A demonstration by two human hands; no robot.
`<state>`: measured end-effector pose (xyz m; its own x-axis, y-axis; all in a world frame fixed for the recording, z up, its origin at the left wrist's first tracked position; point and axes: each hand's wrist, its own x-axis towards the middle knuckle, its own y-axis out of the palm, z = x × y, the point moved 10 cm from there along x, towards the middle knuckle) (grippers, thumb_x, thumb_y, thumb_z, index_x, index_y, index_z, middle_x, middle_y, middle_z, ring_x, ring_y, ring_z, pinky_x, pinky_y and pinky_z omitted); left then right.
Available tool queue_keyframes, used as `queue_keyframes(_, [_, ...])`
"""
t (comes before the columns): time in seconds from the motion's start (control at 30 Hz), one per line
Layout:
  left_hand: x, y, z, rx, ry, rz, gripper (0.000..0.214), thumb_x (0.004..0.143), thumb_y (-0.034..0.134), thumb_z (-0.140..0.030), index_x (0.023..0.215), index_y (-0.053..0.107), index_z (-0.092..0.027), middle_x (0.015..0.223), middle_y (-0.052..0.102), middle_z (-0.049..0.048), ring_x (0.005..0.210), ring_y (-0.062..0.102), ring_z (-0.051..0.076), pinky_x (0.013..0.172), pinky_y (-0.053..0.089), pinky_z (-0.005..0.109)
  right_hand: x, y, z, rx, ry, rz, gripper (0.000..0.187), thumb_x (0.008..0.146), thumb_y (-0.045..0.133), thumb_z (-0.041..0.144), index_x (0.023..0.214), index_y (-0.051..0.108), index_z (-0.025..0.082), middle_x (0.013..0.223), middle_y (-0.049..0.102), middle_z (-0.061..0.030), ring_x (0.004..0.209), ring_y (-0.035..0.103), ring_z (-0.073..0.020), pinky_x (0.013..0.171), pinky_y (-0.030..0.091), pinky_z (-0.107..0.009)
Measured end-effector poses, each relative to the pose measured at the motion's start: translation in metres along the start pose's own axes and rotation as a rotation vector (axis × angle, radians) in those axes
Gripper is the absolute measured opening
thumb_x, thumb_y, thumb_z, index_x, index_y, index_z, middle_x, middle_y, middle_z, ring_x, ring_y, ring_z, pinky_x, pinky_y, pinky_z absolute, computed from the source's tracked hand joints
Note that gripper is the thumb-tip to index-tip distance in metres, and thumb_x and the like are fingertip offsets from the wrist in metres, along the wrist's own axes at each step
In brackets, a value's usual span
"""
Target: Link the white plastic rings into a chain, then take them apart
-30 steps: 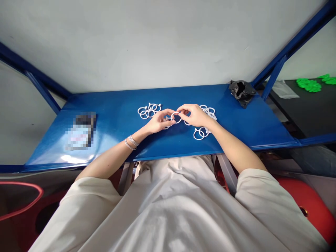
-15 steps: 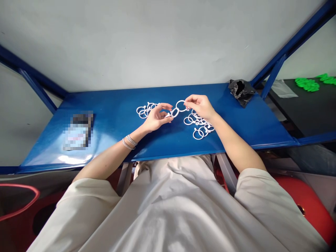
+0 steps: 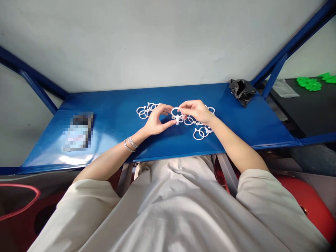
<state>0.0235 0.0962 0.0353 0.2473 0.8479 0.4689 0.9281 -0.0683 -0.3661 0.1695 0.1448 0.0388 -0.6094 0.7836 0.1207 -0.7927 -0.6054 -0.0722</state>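
Observation:
My left hand (image 3: 159, 120) and my right hand (image 3: 196, 111) meet over the middle of a blue metal table top (image 3: 118, 140). Between their fingertips is a white plastic ring (image 3: 177, 114) with a short stem pointing down. My right fingers pinch its right side, and my left finger and thumb reach its left side. A heap of similar rings (image 3: 145, 111) lies beside my left hand. Another heap (image 3: 199, 127) lies under and beyond my right hand, partly hidden by it.
A crumpled black bag (image 3: 242, 91) sits at the table's back right corner. A pixelated flat object (image 3: 78, 132) lies at the left. Blue steel struts (image 3: 283, 52) rise at both sides. Bright green pieces (image 3: 309, 84) lie on a dark surface (image 3: 288, 105) to the right.
My hands have come closer together. The rings held between them, linked in a short chain half a second ago, now appear as one ring with a stem, lower and nearer the right heap.

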Motion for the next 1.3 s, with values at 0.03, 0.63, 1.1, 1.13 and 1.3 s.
queue_keyframes(0.03, [0.0,0.001,-0.003,0.007,0.011,0.002,0.049,0.085,0.087,-0.049,0.119,0.071,-0.017,0.116,0.074,0.0136,0.104,0.073,0.024,0.094,0.061,0.038,-0.001,0.004,-0.001,-0.008,0.005,0.021,0.042,0.078,0.089,0.054,0.09,0.076,0.016,0.078,0.072,-0.0034,0.064,0.063,-0.0147,0.064,0.056,-0.031])
queue_keyframes(0.63, [-0.005,0.001,0.019,-0.466,-0.284,-0.144,0.048,0.083,0.084,-0.063,0.09,0.073,-0.016,0.083,0.076,0.0045,0.069,0.075,0.017,0.073,0.065,0.033,-0.006,0.054,-0.01,-0.78,-0.237,0.106,0.06,0.075,0.092,0.058,0.114,0.069,0.018,0.11,0.075,-0.0127,0.105,0.07,-0.0348,0.101,0.047,-0.049])
queue_keyframes(1.1, [-0.003,-0.008,0.01,0.036,-0.14,-0.1,0.035,0.103,0.061,-0.051,0.114,0.071,-0.019,0.074,0.07,0.0023,0.066,0.066,0.017,0.069,0.051,0.03,-0.003,0.044,-0.016,-0.072,0.045,0.226,0.057,0.093,0.066,0.073,0.082,0.067,0.018,0.075,0.075,-0.0057,0.069,0.071,-0.0182,0.068,0.056,-0.029])
queue_keyframes(1.13, [-0.004,-0.006,0.012,0.064,-0.139,-0.074,0.031,0.103,0.061,-0.046,0.116,0.07,-0.019,0.071,0.068,0.0013,0.064,0.064,0.017,0.068,0.05,0.03,-0.004,0.046,-0.016,-0.027,0.057,0.248,0.058,0.091,0.068,0.075,0.081,0.067,0.018,0.074,0.075,-0.0054,0.068,0.072,-0.0184,0.067,0.057,-0.03])
queue_keyframes(1.3, [-0.005,-0.015,0.018,0.153,-0.152,-0.114,0.023,0.099,0.058,-0.026,0.119,0.069,-0.021,0.065,0.062,-0.0019,0.06,0.061,0.017,0.068,0.046,0.03,-0.006,0.05,-0.013,-0.011,0.081,0.258,0.054,0.092,0.071,0.07,0.083,0.067,0.018,0.072,0.074,-0.0043,0.066,0.073,-0.0175,0.061,0.055,-0.027])
